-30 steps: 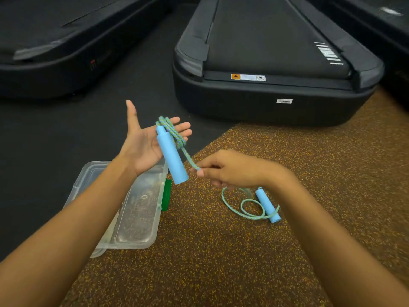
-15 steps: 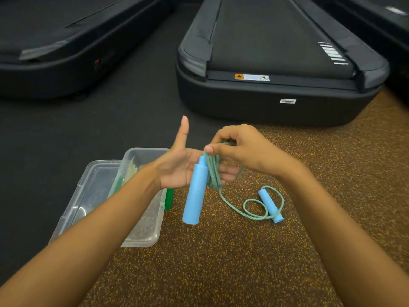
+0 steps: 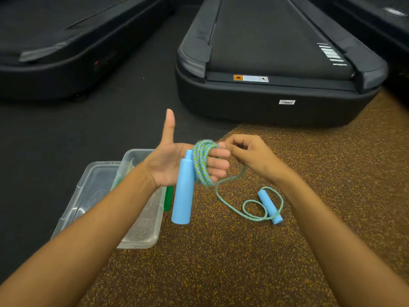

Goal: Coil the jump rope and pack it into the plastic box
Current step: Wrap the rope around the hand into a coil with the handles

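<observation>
The jump rope has a blue-green braided cord and two light blue handles. Several turns of the cord (image 3: 201, 162) are wound around the fingers of my left hand (image 3: 170, 165), thumb up. One handle (image 3: 183, 191) hangs down from that coil beside my palm. My right hand (image 3: 250, 155) pinches the cord just right of the coil. From there the cord runs down to a small loop on the floor around the second handle (image 3: 270, 206). The clear plastic box (image 3: 141, 238) lies open on the floor under my left forearm.
A clear lid (image 3: 88, 191) lies left of the box, and a green clip (image 3: 168, 198) shows at the box's right side. A black treadmill (image 3: 276, 63) stands ahead, another treadmill (image 3: 66, 45) at the far left. Speckled brown rubber flooring (image 3: 243, 262) lies under my arms.
My right hand has carried the cord up and around my left fingers, adding turns to the coil. The loose cord on the floor has grown shorter. The hanging handle has dropped lower.
</observation>
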Tool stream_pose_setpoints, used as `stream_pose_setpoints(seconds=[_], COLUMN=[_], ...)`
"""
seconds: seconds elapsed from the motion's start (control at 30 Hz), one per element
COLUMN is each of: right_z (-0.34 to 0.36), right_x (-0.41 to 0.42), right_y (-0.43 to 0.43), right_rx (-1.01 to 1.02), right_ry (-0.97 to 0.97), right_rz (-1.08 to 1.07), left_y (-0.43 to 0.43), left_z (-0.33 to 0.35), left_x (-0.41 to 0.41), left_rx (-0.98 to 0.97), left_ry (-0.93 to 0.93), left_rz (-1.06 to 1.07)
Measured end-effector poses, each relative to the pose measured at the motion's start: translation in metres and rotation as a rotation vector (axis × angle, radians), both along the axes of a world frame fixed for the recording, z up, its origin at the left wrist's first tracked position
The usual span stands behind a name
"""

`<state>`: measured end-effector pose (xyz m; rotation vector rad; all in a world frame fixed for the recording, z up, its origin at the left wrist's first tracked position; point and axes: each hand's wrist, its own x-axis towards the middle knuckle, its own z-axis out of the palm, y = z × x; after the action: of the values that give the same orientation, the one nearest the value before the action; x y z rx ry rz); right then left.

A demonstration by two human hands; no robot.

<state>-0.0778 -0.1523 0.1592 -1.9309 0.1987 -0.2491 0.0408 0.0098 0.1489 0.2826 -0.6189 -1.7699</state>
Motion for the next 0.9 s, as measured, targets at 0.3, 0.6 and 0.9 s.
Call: stream_pose_setpoints(seconds=[0.3, 0.6, 0.9], right_z=[-0.021, 0.002, 0.043], right_x=[0.000, 0.004, 0.002], right_y=[0.005, 0.038, 0.036], right_rx=[-0.013, -0.404, -0.653], right_ry=[0.272, 0.349, 0.243], right_rz=[0.120, 0.276, 0.245], left_y=[0.013, 0.008, 0.007], left_z=[0.003, -0.002, -0.007], left_x=[0.029, 0.021, 0.012], left_rx=[0.032, 0.338, 0.472], left_ry=[0.080, -0.127, -0.331], left_rz=[0.415, 0.841, 0.541])
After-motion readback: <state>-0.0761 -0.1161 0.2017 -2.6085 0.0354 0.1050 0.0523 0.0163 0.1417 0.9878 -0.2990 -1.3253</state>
